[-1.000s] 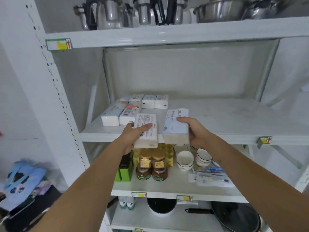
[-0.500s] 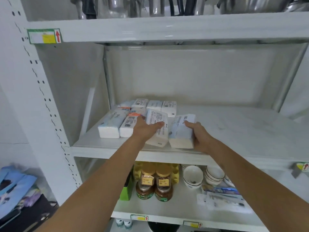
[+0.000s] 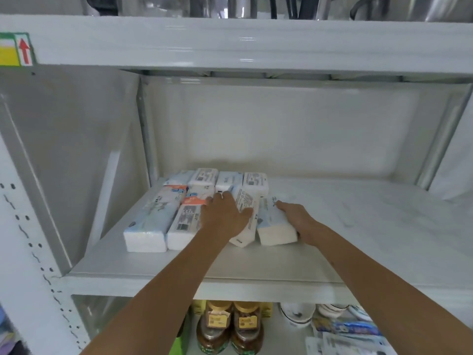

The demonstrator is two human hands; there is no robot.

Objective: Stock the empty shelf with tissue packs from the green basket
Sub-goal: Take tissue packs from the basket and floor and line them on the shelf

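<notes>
While my left hand (image 3: 225, 216) grips a tilted tissue pack (image 3: 244, 216), its long axis runs front-to-back; my right hand (image 3: 298, 221) grips the neighbouring pack (image 3: 272, 224), flat on the shelf (image 3: 358, 226).

White metal shelving unit (image 3: 256, 44) with perforated uprights (image 3: 28, 242), pale back panel (image 3: 281, 129), soft even light.

Both arms reach forward, the left hand (image 3: 225, 216) and right hand (image 3: 298, 221) each gripping a pack.

Red up-arrow – shelf-edge tag (image 3: 15, 49) (pack print unreadable).
</notes>
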